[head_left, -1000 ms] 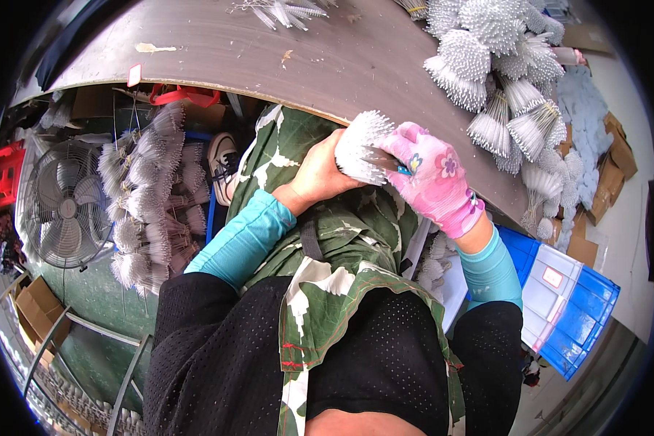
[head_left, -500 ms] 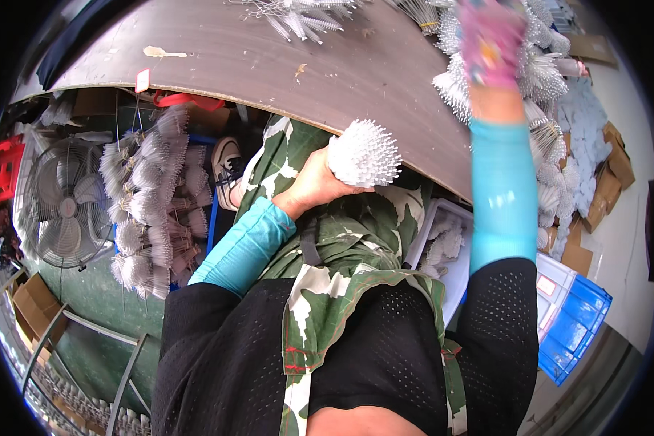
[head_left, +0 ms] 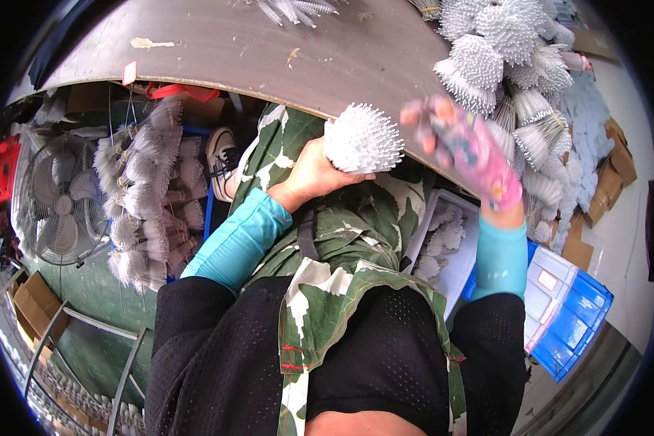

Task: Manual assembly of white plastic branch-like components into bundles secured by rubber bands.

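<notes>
Wrapped in my bare left hand (head_left: 314,173) is a bundle of small white-tipped brushes (head_left: 365,139), its rounded head of bristles facing up over my lap, beside the table edge. My right hand (head_left: 469,145) wears a pink patterned glove and hovers over the table edge, a little to the right of the bundle and apart from it. Motion smears its fingers, so whether they hold anything is unclear. Just beyond it, a pile of similar brush bundles (head_left: 512,33) lies on the right side of the table.
The brown table (head_left: 341,62) curves across the front, with loose brushes (head_left: 291,9) at its far edge. More bundles (head_left: 144,192) hang at left beside a fan (head_left: 63,205). A white bin (head_left: 454,272) with white pieces and a blue crate (head_left: 575,320) stand at right.
My right hand has come back from the pile of bundles, moving nearer and to the left. My left hand keeps its hold on the brush bundle, almost unmoved.
</notes>
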`<action>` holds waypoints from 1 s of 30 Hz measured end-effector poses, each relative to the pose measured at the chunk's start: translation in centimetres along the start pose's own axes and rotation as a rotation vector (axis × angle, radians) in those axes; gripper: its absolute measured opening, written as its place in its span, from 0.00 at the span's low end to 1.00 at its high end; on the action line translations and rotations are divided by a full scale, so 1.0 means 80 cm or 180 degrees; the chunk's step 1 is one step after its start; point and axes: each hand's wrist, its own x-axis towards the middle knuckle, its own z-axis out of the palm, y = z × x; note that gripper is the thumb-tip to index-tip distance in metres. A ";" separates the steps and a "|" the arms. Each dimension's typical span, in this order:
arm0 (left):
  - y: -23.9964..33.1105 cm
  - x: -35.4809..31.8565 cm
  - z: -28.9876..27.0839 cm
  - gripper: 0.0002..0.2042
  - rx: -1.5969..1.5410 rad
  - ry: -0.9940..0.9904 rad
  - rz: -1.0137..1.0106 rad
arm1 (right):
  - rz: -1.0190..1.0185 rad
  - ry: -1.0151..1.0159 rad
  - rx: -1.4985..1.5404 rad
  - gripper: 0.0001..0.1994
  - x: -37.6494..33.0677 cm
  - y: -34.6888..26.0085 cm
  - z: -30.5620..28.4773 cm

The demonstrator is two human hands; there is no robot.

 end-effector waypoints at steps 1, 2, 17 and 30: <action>-0.001 0.002 0.001 0.23 0.0073 -0.0031 -0.0037 | 0.0540 -0.0295 0.0146 0.18 -0.017 0.011 0.000; 0.001 0.001 0.002 0.23 0.0160 -0.0052 -0.0077 | 0.0339 -0.0173 -0.0129 0.17 -0.033 0.019 0.011; 0.006 0.001 0.003 0.19 0.0039 -0.0096 -0.0125 | -0.0857 0.0860 -0.1726 0.10 -0.054 0.060 0.054; -0.002 0.002 0.005 0.21 -0.0039 -0.0037 -0.0107 | -0.0819 0.0854 -0.1669 0.11 -0.048 0.064 0.057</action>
